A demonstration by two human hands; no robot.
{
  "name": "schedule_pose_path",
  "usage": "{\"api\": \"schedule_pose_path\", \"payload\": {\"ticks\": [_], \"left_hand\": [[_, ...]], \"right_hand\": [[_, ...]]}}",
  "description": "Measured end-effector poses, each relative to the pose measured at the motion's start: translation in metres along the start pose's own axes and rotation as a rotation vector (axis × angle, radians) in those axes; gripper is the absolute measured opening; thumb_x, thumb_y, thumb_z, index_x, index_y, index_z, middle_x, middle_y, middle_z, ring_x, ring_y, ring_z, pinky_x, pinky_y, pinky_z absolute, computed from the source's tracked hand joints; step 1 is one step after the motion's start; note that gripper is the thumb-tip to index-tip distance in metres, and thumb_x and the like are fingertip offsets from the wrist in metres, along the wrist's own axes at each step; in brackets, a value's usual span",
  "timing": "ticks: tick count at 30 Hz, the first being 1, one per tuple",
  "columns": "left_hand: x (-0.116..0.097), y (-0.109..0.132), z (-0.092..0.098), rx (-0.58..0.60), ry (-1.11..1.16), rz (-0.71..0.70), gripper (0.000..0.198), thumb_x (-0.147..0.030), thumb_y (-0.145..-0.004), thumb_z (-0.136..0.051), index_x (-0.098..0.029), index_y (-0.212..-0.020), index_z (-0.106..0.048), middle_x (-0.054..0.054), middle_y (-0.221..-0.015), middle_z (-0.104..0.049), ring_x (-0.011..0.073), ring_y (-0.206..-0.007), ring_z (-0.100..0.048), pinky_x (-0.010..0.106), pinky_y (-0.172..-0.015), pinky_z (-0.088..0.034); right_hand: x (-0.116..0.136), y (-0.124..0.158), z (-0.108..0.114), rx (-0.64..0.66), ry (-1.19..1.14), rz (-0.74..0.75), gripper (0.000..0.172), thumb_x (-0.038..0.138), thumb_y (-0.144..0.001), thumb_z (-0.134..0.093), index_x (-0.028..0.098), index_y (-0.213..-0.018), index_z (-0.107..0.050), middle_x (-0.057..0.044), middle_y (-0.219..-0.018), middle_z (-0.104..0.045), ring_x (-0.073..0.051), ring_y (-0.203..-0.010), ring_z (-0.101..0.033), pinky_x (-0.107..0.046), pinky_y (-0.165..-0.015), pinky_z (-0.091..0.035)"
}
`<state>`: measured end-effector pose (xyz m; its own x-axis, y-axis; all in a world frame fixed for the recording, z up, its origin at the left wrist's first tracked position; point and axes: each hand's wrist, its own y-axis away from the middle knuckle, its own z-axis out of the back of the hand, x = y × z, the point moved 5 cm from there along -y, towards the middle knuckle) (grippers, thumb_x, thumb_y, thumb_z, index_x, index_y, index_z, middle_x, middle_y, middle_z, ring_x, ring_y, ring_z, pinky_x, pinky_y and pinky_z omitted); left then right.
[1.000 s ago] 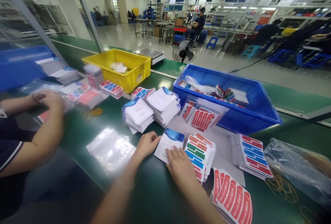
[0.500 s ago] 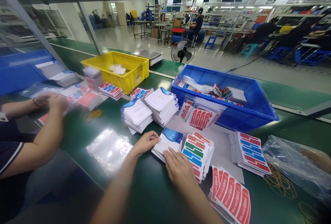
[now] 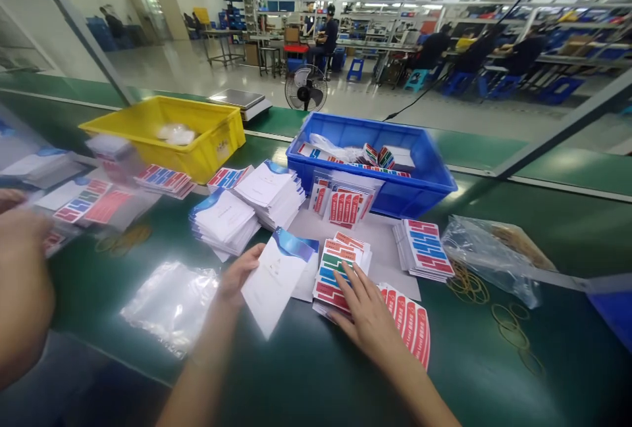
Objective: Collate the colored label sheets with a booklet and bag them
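Note:
Between the thumb and fingers of my left hand (image 3: 240,277) is a white booklet (image 3: 276,276) with a blue top edge, lifted and tilted. Another booklet (image 3: 307,279) lies partly hidden behind it. My right hand (image 3: 363,302) rests with spread fingers on a stack of coloured sticker sheets (image 3: 336,272), printed in orange, green, blue and red. Just right of that hand lie red curved label sheets (image 3: 409,322), partly covered by it. Stacks of booklets (image 3: 224,223) stand beyond my left hand, and clear plastic bags (image 3: 170,305) lie to its left.
A blue bin (image 3: 370,180) and a yellow bin (image 3: 197,150) stand along the far side. Bagged label sets (image 3: 343,203) lean on the blue bin. Rubber bands (image 3: 469,282) and another sticker stack (image 3: 427,249) lie right. A co-worker's arm (image 3: 22,282) reaches in at left.
My left hand has picked up a booklet and tilted it. My right hand has moved right, from the booklets onto the sticker sheets. The view has turned right.

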<state>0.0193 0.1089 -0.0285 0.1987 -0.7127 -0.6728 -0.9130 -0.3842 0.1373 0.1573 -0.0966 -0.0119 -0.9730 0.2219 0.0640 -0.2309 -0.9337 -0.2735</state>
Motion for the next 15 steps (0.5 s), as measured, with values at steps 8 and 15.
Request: {"api": "schedule_pose_path", "payload": {"ticks": [8, 15], "left_hand": [[0.036, 0.000, -0.020, -0.004, 0.020, 0.104, 0.042, -0.021, -0.067, -0.071, -0.016, -0.105, -0.054, 0.005, -0.081, -0.070, 0.0201, -0.068, -0.068, 0.026, -0.060, -0.053], [0.029, -0.001, -0.020, -0.061, -0.079, 0.093, 0.047, -0.025, -0.069, -0.070, -0.016, -0.111, -0.052, 0.008, -0.091, -0.070, 0.0249, -0.081, -0.069, 0.028, -0.066, -0.053]], "right_hand": [[-0.048, -0.039, 0.010, -0.101, -0.046, -0.247, 0.031, 0.030, -0.089, -0.051, 0.014, -0.115, -0.053, -0.014, -0.105, -0.058, -0.029, -0.101, -0.052, -0.043, -0.085, -0.046], [-0.063, -0.057, 0.012, -0.046, 0.017, -0.285, 0.022, 0.027, -0.085, -0.057, 0.015, -0.104, -0.056, -0.012, -0.098, -0.057, -0.028, -0.095, -0.052, -0.041, -0.079, -0.047]]}}
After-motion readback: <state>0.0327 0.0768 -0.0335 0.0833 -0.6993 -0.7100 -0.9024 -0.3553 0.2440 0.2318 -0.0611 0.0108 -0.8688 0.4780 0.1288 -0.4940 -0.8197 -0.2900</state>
